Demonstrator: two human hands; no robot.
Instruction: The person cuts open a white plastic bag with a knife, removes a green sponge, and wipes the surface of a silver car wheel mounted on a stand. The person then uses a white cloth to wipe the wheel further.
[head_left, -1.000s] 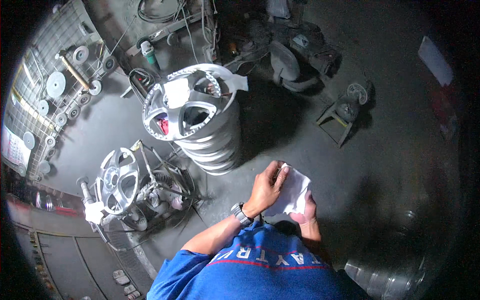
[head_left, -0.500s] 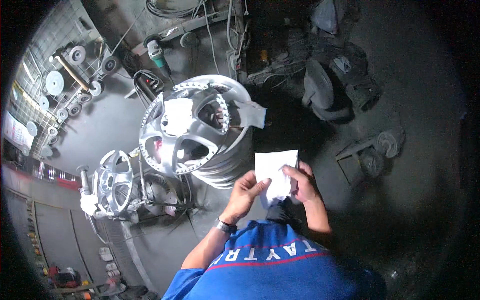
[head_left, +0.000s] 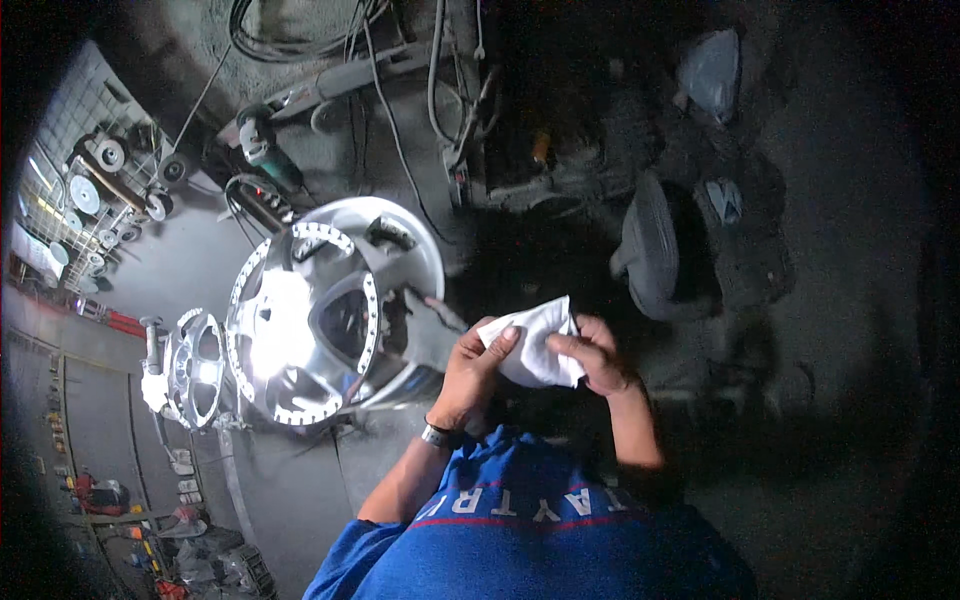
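Note:
In front of my chest, both hands hold a small white folded piece of cloth or paper, tilted with one corner up. My left hand grips its left side, the thumb lying on top. My right hand pinches the right edge, thumb over the face and fingers behind. To the left of my hands stands a silver wheel face with spokes and a studded rim, brightly lit, resting on a stack of wheel rims. The undersides of the fingers are hidden.
A second spoked wheel stands farther left. An angle grinder hangs behind the stack, near dangling cables. Grinding discs hang on a wall grid at left. A dark round object sits at the right.
The white piece has turned from upright to slanted and spread wider. My view has shifted, so the wheels appear farther left. A light-coloured piece beside the wheel now looks dark.

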